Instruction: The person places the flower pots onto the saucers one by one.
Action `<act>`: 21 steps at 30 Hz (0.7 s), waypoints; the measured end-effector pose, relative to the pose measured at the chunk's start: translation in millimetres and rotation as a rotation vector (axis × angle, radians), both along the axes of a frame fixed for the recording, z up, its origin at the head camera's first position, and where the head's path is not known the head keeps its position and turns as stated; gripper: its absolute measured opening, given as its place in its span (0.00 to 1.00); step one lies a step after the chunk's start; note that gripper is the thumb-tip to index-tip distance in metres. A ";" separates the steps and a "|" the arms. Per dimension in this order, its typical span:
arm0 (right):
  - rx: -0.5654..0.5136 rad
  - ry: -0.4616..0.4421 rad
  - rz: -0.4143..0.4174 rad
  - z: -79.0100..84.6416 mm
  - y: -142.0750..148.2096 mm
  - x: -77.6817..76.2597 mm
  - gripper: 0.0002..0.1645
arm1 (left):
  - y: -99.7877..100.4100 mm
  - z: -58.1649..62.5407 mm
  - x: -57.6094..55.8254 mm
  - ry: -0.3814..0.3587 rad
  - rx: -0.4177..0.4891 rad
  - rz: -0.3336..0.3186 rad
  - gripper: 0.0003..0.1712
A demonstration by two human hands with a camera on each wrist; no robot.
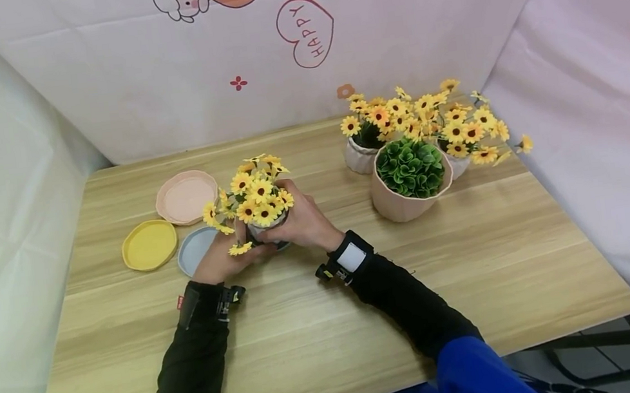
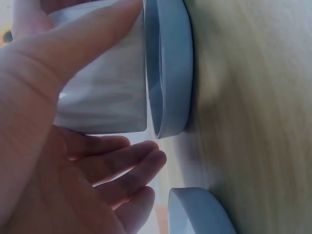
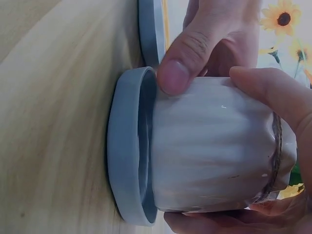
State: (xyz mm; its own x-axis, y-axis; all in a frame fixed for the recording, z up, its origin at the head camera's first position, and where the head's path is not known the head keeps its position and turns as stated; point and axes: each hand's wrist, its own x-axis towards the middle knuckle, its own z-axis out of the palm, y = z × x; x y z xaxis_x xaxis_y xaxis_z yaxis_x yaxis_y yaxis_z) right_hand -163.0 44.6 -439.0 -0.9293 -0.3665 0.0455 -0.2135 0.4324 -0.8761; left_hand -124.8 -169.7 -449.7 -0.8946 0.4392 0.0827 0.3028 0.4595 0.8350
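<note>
A white ribbed flower pot with twine near its rim holds yellow artificial daisies. My right hand grips the upper part of the pot from the right. On the other side, my left hand holds the pot low, its thumb along the wall near the base. Directly under the pot lies a blue-grey saucer on the table, the pot's base right at its rim. In the head view, hands and flowers hide most of this saucer.
Left of the hands lie a light blue saucer, a yellow saucer and a pink saucer. At the right stand a pink pot with a green plant and two white daisy pots behind it. Fabric walls border the wooden table.
</note>
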 end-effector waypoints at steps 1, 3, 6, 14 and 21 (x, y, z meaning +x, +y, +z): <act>0.003 -0.001 -0.001 -0.4 -0.1 -0.1 0.66 | 0.2 -0.1 0.0 -0.001 -0.011 0.001 0.47; 0.009 -0.004 -0.002 -0.9 0.1 -0.3 0.65 | 0.4 -1.0 -0.2 0.014 -0.029 -0.005 0.44; 0.012 -0.007 0.002 -2.1 0.5 -0.9 0.65 | 0.2 -3.7 0.0 0.048 -0.038 -0.017 0.39; 0.019 -0.011 0.028 -6.6 2.4 -2.2 0.65 | 1.7 -6.6 1.5 0.067 -0.084 -0.012 0.40; 0.039 -0.003 0.046 -8.7 3.0 -2.8 0.64 | 2.4 -3.8 3.2 0.058 -0.124 -0.002 0.40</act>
State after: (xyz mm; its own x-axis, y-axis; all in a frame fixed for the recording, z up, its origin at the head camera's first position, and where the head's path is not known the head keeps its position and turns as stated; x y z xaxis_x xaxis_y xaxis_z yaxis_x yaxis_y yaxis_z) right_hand -165.8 47.6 -447.7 -0.9116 -0.4102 0.0276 -0.2313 0.4562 -0.8593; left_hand -121.6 -167.3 -453.5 -0.8888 0.4514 0.0788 0.3500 0.5577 0.7527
